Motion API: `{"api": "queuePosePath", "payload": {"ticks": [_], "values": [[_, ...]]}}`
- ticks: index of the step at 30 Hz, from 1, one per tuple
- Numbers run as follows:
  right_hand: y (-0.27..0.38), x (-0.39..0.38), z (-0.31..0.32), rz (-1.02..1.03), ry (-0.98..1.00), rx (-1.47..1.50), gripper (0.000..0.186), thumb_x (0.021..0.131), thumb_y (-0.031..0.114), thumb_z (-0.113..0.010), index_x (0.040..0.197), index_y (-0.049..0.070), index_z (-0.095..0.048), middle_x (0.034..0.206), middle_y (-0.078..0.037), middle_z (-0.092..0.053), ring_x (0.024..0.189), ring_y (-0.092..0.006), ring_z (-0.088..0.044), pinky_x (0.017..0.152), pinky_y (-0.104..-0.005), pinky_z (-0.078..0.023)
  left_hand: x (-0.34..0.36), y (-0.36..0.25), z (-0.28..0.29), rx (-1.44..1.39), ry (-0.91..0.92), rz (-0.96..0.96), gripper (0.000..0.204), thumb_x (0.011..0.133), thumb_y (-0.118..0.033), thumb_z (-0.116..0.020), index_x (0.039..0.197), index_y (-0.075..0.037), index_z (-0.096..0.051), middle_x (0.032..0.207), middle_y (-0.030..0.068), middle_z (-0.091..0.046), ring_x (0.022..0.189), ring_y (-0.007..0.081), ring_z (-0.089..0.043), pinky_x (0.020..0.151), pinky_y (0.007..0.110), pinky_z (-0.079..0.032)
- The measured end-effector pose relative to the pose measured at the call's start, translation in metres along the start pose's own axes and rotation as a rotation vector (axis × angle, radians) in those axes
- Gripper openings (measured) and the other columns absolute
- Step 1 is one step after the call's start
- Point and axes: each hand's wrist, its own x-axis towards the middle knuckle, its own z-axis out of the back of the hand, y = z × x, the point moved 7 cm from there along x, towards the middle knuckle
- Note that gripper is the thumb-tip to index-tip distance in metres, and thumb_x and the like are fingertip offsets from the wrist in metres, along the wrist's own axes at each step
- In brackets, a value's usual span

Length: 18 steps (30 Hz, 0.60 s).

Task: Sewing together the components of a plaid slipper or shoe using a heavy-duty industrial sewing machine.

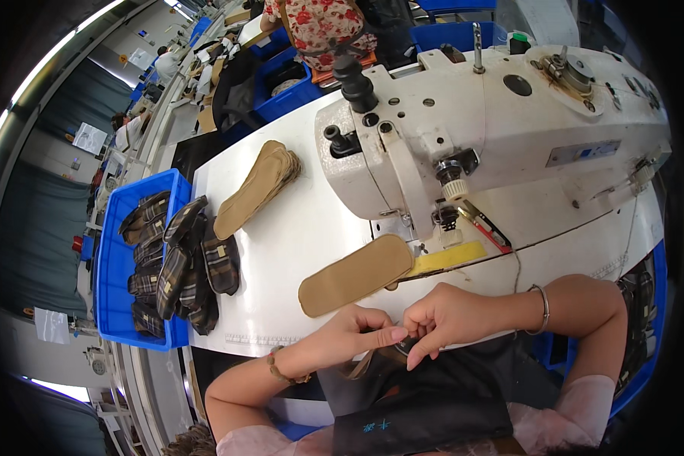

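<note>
My left hand [368, 332] and my right hand [450, 318] meet at the table's front edge, above the dark apron [425, 391] on my lap. Fingers of both are closed around a small dark piece [405, 346], mostly hidden, whose kind I cannot make out. A tan-edged part [357, 368] shows below my left hand. Just beyond the hands, one tan insole [356, 275] lies flat, its right end near the needle area of the white sewing machine [501, 129]. Farther back left, a stack of tan insoles [257, 190] rests on the white table [281, 251].
Dark plaid slippers [182, 262] overfill a blue bin [110, 281] at the left. Red-and-black thread snips [486, 228] and a yellow strip [450, 259] lie by the machine. Another blue bin [656, 334] with plaid pieces stands at right. A person in a floral top [323, 34] sits beyond.
</note>
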Motion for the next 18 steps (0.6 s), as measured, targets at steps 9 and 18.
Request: {"api": "queuePosePath", "payload": {"ticks": [9, 18], "values": [[0.000, 0.000, 0.004, 0.015, -0.045, -0.083, 0.033, 0.082, 0.026, -0.085, 0.078, 0.002, -0.062, 0.069, -0.003, -0.066, 0.057, -0.0082, -0.065, 0.051, -0.0233, -0.047, -0.012, -0.018, 0.000, 0.143, -0.234, -0.451, 0.019, 0.094, -0.019, -0.074, 0.098, -0.001, -0.068, 0.093, 0.0022, -0.067, 0.084, 0.0063, -0.058, 0.074, 0.024, -0.047], [-0.001, -0.001, 0.020, 0.030, -0.251, 0.000, 0.033, 0.086, 0.028, -0.081, 0.078, 0.003, -0.062, 0.066, -0.001, -0.063, 0.047, -0.0078, -0.054, 0.045, -0.0241, -0.043, -0.008, -0.014, 0.003, -0.174, -0.463, -0.434, 0.011, 0.101, -0.009, -0.062, 0.107, 0.000, -0.064, 0.098, 0.0032, -0.068, 0.091, 0.0073, -0.060, 0.083, 0.024, -0.050]]}}
